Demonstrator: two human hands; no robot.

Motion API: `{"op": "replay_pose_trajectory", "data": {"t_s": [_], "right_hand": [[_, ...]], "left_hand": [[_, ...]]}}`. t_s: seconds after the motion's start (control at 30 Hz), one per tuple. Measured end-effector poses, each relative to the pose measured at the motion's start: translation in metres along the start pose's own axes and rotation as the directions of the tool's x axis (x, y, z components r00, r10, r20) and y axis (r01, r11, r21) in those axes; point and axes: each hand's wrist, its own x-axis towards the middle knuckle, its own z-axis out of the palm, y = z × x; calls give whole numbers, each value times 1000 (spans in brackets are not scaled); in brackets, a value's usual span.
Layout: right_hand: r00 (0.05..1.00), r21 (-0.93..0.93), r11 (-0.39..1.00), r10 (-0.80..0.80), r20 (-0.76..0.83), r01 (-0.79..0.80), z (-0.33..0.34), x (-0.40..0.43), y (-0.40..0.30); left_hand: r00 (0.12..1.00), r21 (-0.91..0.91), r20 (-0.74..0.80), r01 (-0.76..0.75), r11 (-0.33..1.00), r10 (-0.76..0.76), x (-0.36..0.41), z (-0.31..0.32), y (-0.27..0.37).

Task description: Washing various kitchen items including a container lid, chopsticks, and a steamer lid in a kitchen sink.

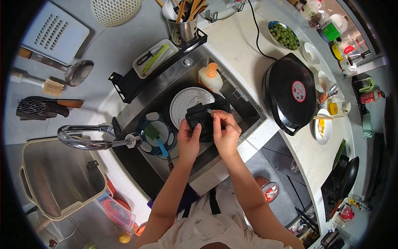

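Note:
Over the sink (202, 166), my left hand (189, 143) holds a black zippered pouch or case (196, 114) by its near left side, thumb on top. My right hand (226, 133) pinches a small pale piece (209, 110) at the pouch's upper edge; what it is cannot be made out. Beneath and beyond the hands lies a white steamer plate (183, 104) with small holes. To the left rests a blue-and-white patterned bowl (152, 116), crossed by a silicone brush (152, 132) with a green head and blue handle. A white bottle with an orange top (210, 77) stands in the far corner.
A chrome faucet (84, 146) arches in from the left. On the right counter sit a black electric griddle (289, 93), a bowl of green grapes (283, 35) and a white dish (323, 137) with chopsticks across it. A black rack (127, 93) runs along the sink's back edge.

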Motion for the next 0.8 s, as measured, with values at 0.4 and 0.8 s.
{"op": "replay_pose_trajectory", "data": {"t_s": [0.4,0.8], "right_hand": [[949,501,822,316,-6,-271,9,-11,8],[994,-198,975,-83,78,97,8,-2,-2]], "left_hand": [[998,-81,-61,12,997,-17,6,-2,1],[995,184,-67,-57,981,71,-2,-3,-7]]}}
